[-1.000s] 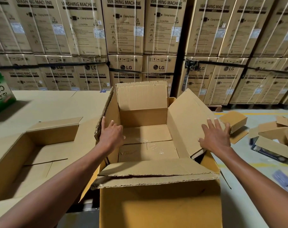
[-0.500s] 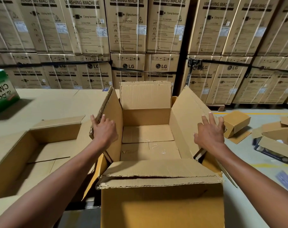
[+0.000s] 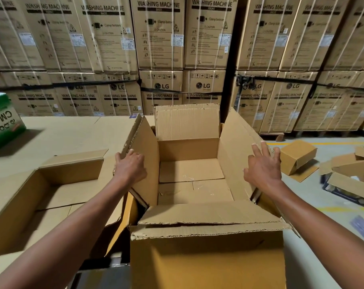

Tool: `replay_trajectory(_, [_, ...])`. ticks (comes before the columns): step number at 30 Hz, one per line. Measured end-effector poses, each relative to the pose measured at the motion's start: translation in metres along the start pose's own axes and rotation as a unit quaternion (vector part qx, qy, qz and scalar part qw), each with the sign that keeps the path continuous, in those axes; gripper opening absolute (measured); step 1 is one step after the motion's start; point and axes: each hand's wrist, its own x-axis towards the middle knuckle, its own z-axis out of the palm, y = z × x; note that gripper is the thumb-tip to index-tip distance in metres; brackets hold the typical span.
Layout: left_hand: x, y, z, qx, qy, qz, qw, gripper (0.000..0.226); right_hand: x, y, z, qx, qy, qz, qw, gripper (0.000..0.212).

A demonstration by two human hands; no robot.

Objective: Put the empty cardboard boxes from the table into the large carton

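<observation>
Left hand (image 3: 131, 166) gripping left flap of large open brown cardboard carton (image 3: 190, 150), fingertips hidden behind it; right hand (image 3: 263, 167) lying flat, fingers spread, on right flap; green printed box (image 3: 2, 122) sitting cut off at bench (image 3: 68, 132) edge.

The large carton (image 3: 189, 170) gapes open from above, hemmed only by its four raised flaps (image 3: 188, 122).

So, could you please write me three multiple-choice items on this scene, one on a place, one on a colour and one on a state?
1. Where is the left hand?
A. on the large carton's left flap
B. on the floor
C. inside the tray

2. What colour is the printed box at far left?
A. red
B. green
C. blue

3. How is the right hand?
A. a fist
B. pinching tape
C. fingers spread against the right flap

Answers: A, its fingers grip the flap's edge; B, green sides with white; C, straight fingers press the flap.
</observation>
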Motion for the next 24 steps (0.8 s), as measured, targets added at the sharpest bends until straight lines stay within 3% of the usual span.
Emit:
replay_trajectory(6, [-0.002,0.013,0.0,0.021,-0.013,-0.001,1.0,0.033,0.001,0.019,0.008,0.008,-0.017,0.014,1.0,0.043])
replay_trajectory(17, [-0.007,0.014,-0.006,-0.017,0.031,0.026,0.999,0.015,-0.002,0.004,-0.003,0.015,0.006,-0.012,1.0,0.043])
replay_trajectory(21, [-0.007,0.018,-0.01,-0.031,0.057,0.046,0.997,0.041,-0.002,-0.002,-0.01,0.033,0.013,-0.015,0.999,0.045])
replay_trajectory(24, [-0.009,0.022,-0.014,-0.041,0.074,0.058,0.995,0.049,-0.003,-0.004,-0.012,0.051,0.014,-0.014,0.998,0.045])
